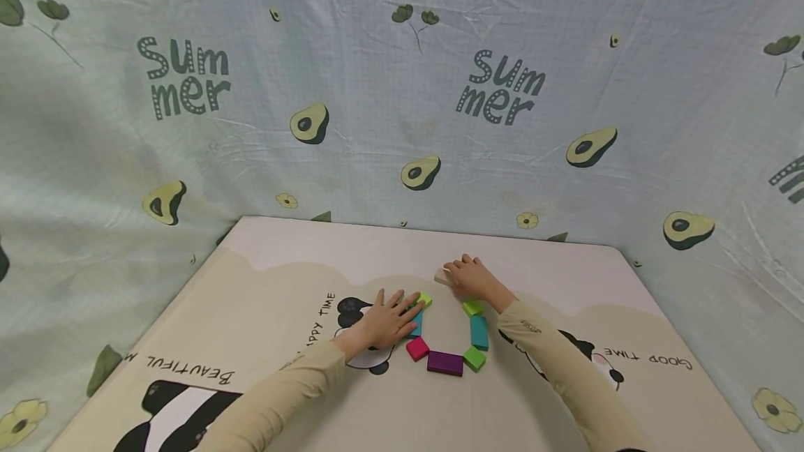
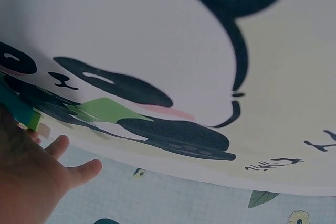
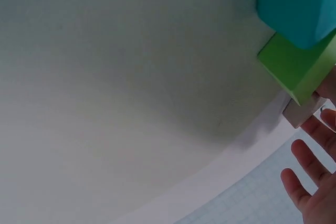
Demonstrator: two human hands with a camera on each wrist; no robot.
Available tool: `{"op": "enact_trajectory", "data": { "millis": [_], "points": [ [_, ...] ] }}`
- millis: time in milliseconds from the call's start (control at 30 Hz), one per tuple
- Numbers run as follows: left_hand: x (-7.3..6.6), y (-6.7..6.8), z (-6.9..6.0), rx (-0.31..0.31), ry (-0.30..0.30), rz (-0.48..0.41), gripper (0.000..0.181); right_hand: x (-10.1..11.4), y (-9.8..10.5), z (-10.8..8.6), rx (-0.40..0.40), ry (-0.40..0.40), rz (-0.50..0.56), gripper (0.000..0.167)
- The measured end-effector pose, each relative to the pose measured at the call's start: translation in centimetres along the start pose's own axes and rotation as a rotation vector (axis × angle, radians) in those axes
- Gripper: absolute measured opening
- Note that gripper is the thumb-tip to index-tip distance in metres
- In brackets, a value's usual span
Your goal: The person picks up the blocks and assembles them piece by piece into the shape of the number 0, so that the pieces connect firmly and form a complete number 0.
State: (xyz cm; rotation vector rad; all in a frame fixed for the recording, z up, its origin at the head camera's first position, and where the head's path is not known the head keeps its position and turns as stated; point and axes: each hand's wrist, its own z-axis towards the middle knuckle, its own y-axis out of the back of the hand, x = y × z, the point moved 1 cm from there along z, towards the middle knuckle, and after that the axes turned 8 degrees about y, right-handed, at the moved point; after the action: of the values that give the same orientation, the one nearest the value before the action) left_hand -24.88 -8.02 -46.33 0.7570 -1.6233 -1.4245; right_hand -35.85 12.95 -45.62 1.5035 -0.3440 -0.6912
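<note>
On the table, several coloured blocks form a ring that is broken at its far side. My left hand [image 1: 386,323], fingers spread, rests over the left teal block [image 1: 416,327] and touches the lime green block [image 1: 426,300] beyond it. At the far side my right hand [image 1: 472,279] pinches a beige block [image 1: 442,276] between thumb and finger; its other fingers stand apart in the right wrist view. Nearer along the right side lie another lime block [image 1: 472,307], a second teal block [image 1: 479,333] and a green block [image 1: 474,358]. A purple block [image 1: 445,363] and a red block [image 1: 417,349] make up the near side.
The light table mat [image 1: 276,250] carries printed pandas and lettering, with a panda print [image 1: 176,413] at the near left. Behind the table's far edge hangs a pale cloth [image 1: 364,75] printed with avocados and "summer".
</note>
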Motion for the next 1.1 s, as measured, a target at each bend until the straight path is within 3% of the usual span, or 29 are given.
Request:
{"op": "enact_trajectory", "data": {
  "millis": [200, 500, 833, 1100],
  "points": [
    [0.0, -0.2, 0.0, -0.011, -0.008, 0.008, 0.049, 0.1, 0.1, -0.3, -0.007, -0.012, 0.021, 0.029],
    [0.0, -0.3, 0.0, -0.002, -0.001, -0.015, 0.049, 0.1, 0.4, -0.6, 0.030, -0.062, 0.164, 0.034],
    [0.0, -0.8, 0.2, -0.021, 0.007, -0.011, 0.049, 0.6, 1.3, -1.5, -0.018, -0.027, 0.262, 0.029],
    [0.0, -0.2, 0.1, -0.002, 0.005, -0.033, 0.049, 1.1, 1.5, -1.9, -0.035, 0.012, 0.303, 0.028]
  ]
}}
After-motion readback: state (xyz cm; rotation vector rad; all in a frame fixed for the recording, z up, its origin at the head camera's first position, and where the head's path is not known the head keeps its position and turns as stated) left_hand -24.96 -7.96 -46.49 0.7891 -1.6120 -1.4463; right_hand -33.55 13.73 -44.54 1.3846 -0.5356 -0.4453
